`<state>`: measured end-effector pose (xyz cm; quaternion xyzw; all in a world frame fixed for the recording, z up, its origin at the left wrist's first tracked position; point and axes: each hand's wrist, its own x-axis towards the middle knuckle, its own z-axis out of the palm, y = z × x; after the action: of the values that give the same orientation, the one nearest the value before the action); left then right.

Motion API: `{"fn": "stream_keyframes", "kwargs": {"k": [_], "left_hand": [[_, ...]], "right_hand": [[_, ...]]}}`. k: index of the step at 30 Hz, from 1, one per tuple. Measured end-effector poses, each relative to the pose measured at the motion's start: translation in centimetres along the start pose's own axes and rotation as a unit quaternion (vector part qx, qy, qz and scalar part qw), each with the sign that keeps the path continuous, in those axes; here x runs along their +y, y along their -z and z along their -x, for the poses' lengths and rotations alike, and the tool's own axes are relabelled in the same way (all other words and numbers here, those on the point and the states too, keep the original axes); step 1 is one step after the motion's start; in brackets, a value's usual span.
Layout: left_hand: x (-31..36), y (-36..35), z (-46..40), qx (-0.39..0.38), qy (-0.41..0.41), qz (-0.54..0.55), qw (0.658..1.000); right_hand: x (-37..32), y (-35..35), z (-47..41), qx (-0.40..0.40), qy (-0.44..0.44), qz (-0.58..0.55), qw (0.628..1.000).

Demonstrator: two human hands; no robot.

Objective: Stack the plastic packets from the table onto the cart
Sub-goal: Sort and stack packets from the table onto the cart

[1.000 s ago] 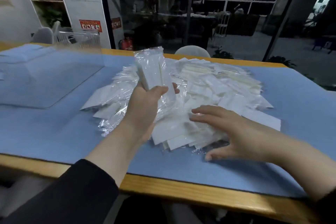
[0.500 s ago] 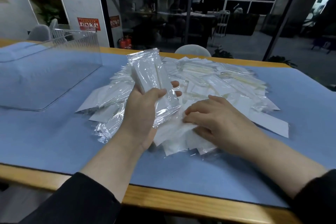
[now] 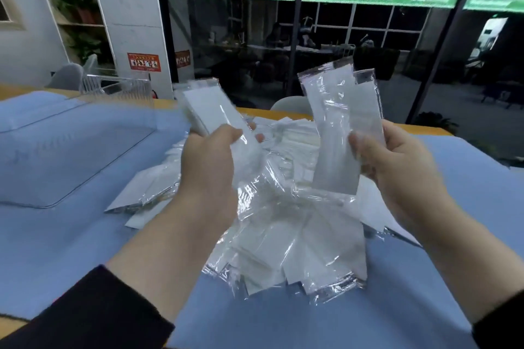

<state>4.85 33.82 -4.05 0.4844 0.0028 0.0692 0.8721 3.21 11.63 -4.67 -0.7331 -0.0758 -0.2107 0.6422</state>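
So we've got both hands up over the tabletop [image 3: 71, 235], which has a blue mat on it. Our left hand [image 3: 208, 167] is wrapped around a small bundle of packets [image 3: 211, 115], thumb across the front and fingertips poking out on the far side, so that grip is holding the bundle firmly. It's tilted a bit to the left and looks blurry, so we can't count how many are in there.

Our right hand [image 3: 397, 159] pinches another couple of packets [image 3: 340, 127], thumb on the near face, fingers behind. These stand pretty much upright, well clear of the heap, and at least two overlap, one peeking out behind the other on the right.

The main pile of plastic packets [image 3: 286, 241] is spread on the mat right below and between our hands, clear wrappers with white inserts, all crisscrossed and shiny.

Off to the left there's a clear plastic bin [image 3: 85, 127] sitting on the mat, well apart from the pile. Dark sleeves [image 3: 93, 317] cover both forearms near the bottom edge.
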Motion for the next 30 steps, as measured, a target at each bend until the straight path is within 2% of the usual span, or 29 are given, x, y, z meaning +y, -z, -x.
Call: {"fn": "stream_keyframes", "kwargs": {"k": [2, 3, 8, 12, 16, 20, 23, 26, 28, 30], "left_hand": [[-0.9, -2.2, -1.3, -0.022, 0.01, -0.029, 0.999], [-1.6, -3.3, -1.7, -0.034, 0.023, -0.037, 0.998], [-4.7, -5.1, -2.4, -0.103, 0.067, -0.069, 0.99], [-6.1, -4.8, -2.5, -0.103, 0.047, -0.064, 0.992], [-5.8, -4.5, -2.2, -0.075, 0.037, -0.01, 0.996], [-5.6, -5.0, -1.2, -0.14, 0.043, -0.046, 0.988], [-6.0, -5.2, -1.1, -0.161, -0.007, -0.09, 0.983], [-5.7, -4.7, -2.0, -0.079, -0.095, -0.08, 0.989], [-5.1, -3.8, -3.1, -0.008, -0.174, -0.069, 0.982], [-4.5, -3.2, -3.5, -0.004, -0.195, -0.075, 0.978]], "right_hand": [[-0.3, -1.1, -1.0, 0.018, -0.019, -0.054, 0.998], [-0.1, -1.6, -1.3, 0.026, -0.018, -0.047, 0.998], [2.7, -3.5, -1.3, 0.022, -0.013, 0.102, 0.994], [2.8, -4.2, -1.1, 0.017, 0.051, 0.186, 0.981], [2.6, -4.1, -0.1, -0.064, 0.001, 0.148, 0.987], [2.6, -4.0, 0.0, -0.077, -0.009, 0.034, 0.996], [1.9, -3.2, 0.0, -0.074, -0.016, -0.043, 0.996], [1.5, -2.0, -0.2, -0.047, 0.016, -0.024, 0.998], [1.2, -1.0, -0.4, -0.05, 0.071, 0.077, 0.993], [1.1, -0.1, -0.7, -0.09, 0.105, 0.234, 0.962]]}}
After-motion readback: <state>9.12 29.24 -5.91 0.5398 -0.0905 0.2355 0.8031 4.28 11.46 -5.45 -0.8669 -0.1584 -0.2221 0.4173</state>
